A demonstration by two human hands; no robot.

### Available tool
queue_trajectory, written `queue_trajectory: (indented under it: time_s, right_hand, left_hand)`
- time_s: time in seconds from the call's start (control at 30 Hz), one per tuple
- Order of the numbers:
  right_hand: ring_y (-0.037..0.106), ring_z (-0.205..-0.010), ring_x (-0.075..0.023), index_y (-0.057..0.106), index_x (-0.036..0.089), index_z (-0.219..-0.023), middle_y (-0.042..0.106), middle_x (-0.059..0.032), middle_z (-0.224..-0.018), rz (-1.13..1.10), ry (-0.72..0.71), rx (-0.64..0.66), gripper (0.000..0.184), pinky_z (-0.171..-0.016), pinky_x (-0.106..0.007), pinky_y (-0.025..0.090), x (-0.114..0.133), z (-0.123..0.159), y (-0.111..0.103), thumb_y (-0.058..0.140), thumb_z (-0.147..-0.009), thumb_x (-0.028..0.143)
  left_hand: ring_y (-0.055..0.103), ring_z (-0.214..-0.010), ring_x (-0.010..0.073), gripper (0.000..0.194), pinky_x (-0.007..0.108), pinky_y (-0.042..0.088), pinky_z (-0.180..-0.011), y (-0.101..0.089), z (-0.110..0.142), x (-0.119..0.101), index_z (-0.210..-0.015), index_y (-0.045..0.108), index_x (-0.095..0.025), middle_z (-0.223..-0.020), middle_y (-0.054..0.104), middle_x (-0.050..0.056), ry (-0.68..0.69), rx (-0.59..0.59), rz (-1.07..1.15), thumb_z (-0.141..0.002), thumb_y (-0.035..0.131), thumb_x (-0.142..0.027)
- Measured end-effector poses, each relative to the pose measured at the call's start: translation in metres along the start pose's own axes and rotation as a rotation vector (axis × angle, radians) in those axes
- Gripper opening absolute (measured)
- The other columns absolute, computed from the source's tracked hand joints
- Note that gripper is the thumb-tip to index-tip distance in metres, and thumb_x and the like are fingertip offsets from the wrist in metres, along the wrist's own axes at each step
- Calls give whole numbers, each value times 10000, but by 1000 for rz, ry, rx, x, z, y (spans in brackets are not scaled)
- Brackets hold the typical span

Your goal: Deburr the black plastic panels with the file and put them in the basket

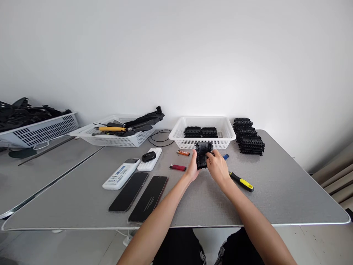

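Observation:
A flat, rectangular black plastic part [203,151] with toothed edges is held upright above the table. My left hand [193,167] grips it along its left edge, the thumb at the side. My right hand [217,166] has its fingers curled and pressed against the part's right side and face; whether a small thing sits under the fingertips is hidden. Close by on the table lie an orange lighter [183,153], a dark red lighter [178,168] and a blue object [226,156], partly covered by my right hand. A screwdriver-like tool with a black-and-yellow handle [242,182] lies beside my right wrist.
Similar black parts lie in a white basket [204,142] and in stacks [249,143] at right. Another basket [140,139] holds black pieces and a yellow-handled tool. Two phones [129,192], power banks [121,175] and a black case [149,156] lie left. A cable [157,139] curls behind.

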State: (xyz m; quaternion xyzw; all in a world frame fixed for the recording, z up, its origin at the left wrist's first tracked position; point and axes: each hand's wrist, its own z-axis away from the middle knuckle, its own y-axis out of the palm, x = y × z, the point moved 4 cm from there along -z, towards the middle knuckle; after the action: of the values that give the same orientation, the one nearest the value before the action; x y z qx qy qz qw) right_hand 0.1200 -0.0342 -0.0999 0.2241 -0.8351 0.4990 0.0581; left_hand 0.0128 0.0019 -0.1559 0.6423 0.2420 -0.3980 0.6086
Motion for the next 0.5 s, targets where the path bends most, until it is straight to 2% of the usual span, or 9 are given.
queue_trajectory:
  time_s: [0.17,0.3,0.37,0.43,0.5]
  right_hand:
    - [600,-761,-213,685,177,-929,594,-118,-935,-50,68,-15,275,-656,-304,444,-5,1,2,419,-902,110]
    - [628,-809,-205,720,190,-986,631,-103,-962,-270,12,-102,328,-745,-310,481,-9,0,3,420,-880,116]
    - [637,-842,-195,729,191,-994,648,-92,-971,-393,-47,-89,339,-788,-302,492,-7,0,5,424,-870,112]
    - [640,-847,-182,732,198,-995,659,-78,-980,-458,-100,-47,341,-795,-290,497,-3,1,8,429,-864,110]
    - [639,-857,-184,728,206,-1005,667,-72,-986,-429,-91,-38,341,-796,-294,494,-1,2,8,433,-862,112]
  left_hand:
    - [538,-1273,275,602,389,422,-1056,2,1,-1,-1286,618,-192,-1250,675,95,81,-5,-18,-881,490,-620]
    - [524,-1290,275,612,383,417,-1066,5,1,1,-1268,634,-202,-1252,674,92,52,13,7,-884,457,-643]
    - [525,-1288,275,626,376,428,-1056,5,0,2,-1244,650,-203,-1246,677,87,19,2,12,-878,442,-666]
    - [531,-1281,276,645,370,443,-1040,3,-2,-1,-1217,664,-204,-1244,678,76,-2,-43,13,-867,430,-692]
    - [527,-1286,272,674,366,455,-1028,-3,-3,-7,-1206,667,-212,-1267,666,66,13,-124,25,-857,401,-723]
